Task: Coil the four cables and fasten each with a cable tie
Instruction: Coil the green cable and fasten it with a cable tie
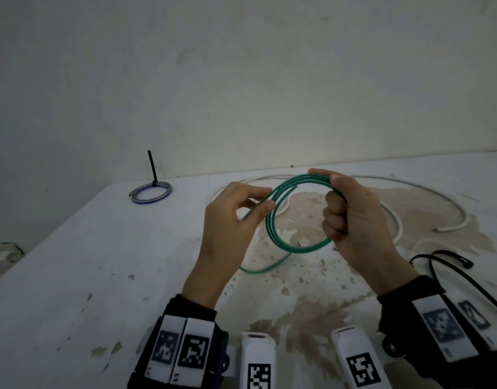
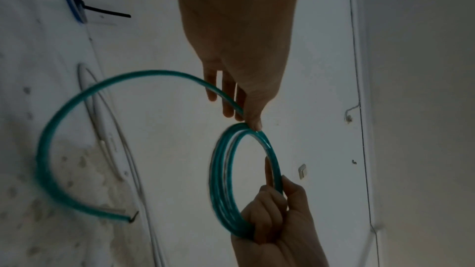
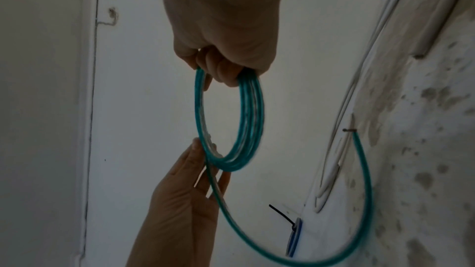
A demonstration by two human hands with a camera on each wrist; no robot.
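Observation:
A green cable (image 1: 272, 220) is held above the table as a coil of a few loops. My right hand (image 1: 351, 217) grips the coil's right side, fingers curled round the loops (image 3: 250, 109). My left hand (image 1: 236, 214) pinches the cable between thumb and forefinger at the coil's left side (image 2: 253, 127). The free green tail (image 2: 59, 121) arcs down to the table, its bare end (image 2: 132, 217) showing. A blue cable coil (image 1: 151, 192), bound with a black cable tie (image 1: 152, 169) that sticks up, lies at the far left.
A long white cable (image 1: 393, 217) sprawls in wide loops across the stained white table (image 1: 87, 262) behind the hands. Loose black cable ties (image 1: 449, 265) lie at the right near my right wrist. A pale wall (image 1: 241, 80) stands behind the table.

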